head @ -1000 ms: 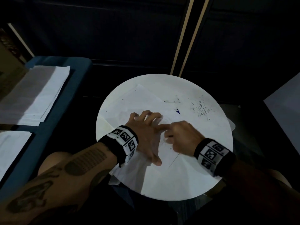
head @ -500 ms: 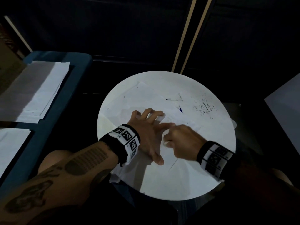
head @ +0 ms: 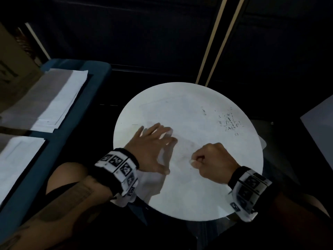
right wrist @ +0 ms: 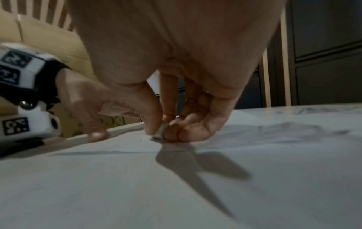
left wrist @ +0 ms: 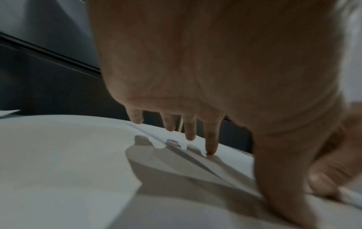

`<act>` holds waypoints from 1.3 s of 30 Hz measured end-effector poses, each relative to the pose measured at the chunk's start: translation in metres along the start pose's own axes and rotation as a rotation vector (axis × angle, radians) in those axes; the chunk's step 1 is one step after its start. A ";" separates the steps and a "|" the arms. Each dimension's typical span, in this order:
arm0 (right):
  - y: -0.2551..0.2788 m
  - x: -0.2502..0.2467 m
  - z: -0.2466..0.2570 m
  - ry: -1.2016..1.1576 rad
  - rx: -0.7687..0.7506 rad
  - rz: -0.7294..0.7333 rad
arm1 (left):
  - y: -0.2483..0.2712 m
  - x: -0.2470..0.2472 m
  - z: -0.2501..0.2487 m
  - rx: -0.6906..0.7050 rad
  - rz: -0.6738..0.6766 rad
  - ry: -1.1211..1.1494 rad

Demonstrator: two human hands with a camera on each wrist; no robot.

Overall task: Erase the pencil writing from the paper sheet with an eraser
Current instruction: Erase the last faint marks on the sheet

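Paper sheet (head: 187, 123): one, white, flat and matt, faintly creased, lying on one round white table (head: 189, 204) with a smooth top. Pencil writing is too faint and blurred to read; a greyish smudge shows between the two hands. Eraser (right wrist: 159, 132): one, small, pale grey, blunt-ended, pinched between thumb and curled fingers of the right hand (head: 214, 163), its lower end touching the sheet at the near middle. Left hand (head: 153, 148): fingers straight and spread, thumb out, tips pressed flat on the sheet just left of the eraser, holding nothing. Dark crumbs (head: 229, 123): a loose scatter, too many and too small to count, at the far right of the table. Wristbands: two, black with white marker tiles, one on each wrist. Stacks of white paper (head: 59, 100): two, on a blue surface at the left.
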State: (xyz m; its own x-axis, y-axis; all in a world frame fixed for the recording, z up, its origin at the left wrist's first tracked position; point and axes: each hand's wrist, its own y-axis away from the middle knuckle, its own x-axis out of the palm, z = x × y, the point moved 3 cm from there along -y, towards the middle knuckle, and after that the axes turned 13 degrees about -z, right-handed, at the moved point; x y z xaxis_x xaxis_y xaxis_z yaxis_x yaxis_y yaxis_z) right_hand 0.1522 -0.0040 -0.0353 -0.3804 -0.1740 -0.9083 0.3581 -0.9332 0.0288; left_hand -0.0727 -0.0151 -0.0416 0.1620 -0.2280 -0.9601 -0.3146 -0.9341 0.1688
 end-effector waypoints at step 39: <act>-0.035 0.025 0.060 0.203 -0.632 0.133 | -0.010 0.011 0.002 0.006 0.136 -0.065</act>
State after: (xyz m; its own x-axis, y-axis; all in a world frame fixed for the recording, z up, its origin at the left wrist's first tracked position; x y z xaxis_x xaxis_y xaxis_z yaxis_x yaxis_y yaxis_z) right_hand 0.0796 0.0055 -0.0337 -0.1527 -0.1549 -0.9761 0.8444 -0.5337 -0.0474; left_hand -0.0702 -0.0079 -0.0539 0.0564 -0.3340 -0.9409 -0.3353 -0.8940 0.2973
